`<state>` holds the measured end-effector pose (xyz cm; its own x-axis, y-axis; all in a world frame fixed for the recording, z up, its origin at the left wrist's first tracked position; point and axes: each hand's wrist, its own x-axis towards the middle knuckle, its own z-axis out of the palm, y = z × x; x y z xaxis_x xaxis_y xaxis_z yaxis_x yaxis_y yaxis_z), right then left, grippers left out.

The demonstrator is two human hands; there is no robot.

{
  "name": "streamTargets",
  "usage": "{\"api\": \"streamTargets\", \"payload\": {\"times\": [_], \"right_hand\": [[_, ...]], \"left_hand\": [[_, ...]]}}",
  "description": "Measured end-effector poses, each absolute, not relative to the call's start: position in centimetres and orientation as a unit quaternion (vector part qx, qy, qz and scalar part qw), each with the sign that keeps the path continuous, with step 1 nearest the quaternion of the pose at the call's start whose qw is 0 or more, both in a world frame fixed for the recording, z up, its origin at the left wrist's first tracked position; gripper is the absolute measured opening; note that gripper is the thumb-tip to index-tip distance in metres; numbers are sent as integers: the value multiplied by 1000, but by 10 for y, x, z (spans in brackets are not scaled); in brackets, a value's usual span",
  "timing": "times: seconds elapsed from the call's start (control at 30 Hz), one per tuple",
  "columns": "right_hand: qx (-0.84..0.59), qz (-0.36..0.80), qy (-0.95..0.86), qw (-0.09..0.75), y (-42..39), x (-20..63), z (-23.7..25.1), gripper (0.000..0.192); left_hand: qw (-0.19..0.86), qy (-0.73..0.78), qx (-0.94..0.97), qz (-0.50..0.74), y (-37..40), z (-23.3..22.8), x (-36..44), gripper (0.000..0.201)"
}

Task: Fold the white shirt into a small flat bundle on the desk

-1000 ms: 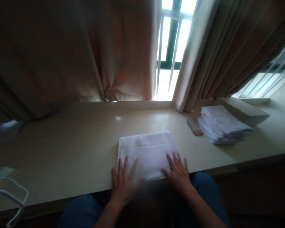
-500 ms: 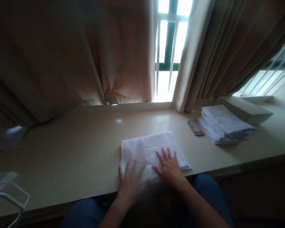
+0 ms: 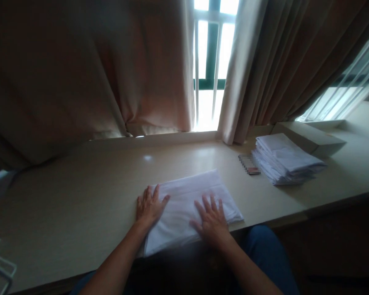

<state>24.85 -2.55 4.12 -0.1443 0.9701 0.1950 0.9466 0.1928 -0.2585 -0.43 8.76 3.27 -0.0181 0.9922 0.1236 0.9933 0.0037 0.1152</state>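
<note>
A folded white cloth [image 3: 181, 209] lies flat near the front edge of the table, slightly tilted to the view. My left hand [image 3: 149, 207] rests at the cloth's far left corner, its fingers reaching over the side edge and the thumb on the fabric. On the right part of the cloth lies my right hand [image 3: 212, 221], palm down with fingers spread and a little blurred. Neither hand grips anything. The layers under the top of the cloth are mostly hidden.
A pile of folded white cloths [image 3: 285, 157] stands on the table [image 3: 89, 209] to the right. Beside it lies a phone-like flat object [image 3: 249, 164], partly pixelated. A pale box [image 3: 310, 137] is behind the pile. Curtains [image 3: 153, 73] hang along the back; a white wire frame [image 3: 1, 266] is at lower left.
My left hand has moved from the cloth's near left part up to its far left corner. My right hand has shifted slightly nearer. The whole view has moved a little.
</note>
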Motion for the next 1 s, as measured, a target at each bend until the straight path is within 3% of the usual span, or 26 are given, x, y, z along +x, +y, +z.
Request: {"api": "streamTargets", "payload": {"times": [0.17,0.43,0.83,1.0], "right_hand": [[-636,48,-752,170,-27,249,44,75],[-633,51,-749,187,-29,250,50,64],[-657,32,-724,207,-79,287,40,56],[-759,50,-596,258,-53,314,54,52]], "left_hand": [[73,-704,-697,-118,77,41,4,77],[80,-482,-862,-135,14,48,90,50],[29,-456,-883,-109,4,30,85,68],[19,-459,-881,-110,4,27,87,71]]}}
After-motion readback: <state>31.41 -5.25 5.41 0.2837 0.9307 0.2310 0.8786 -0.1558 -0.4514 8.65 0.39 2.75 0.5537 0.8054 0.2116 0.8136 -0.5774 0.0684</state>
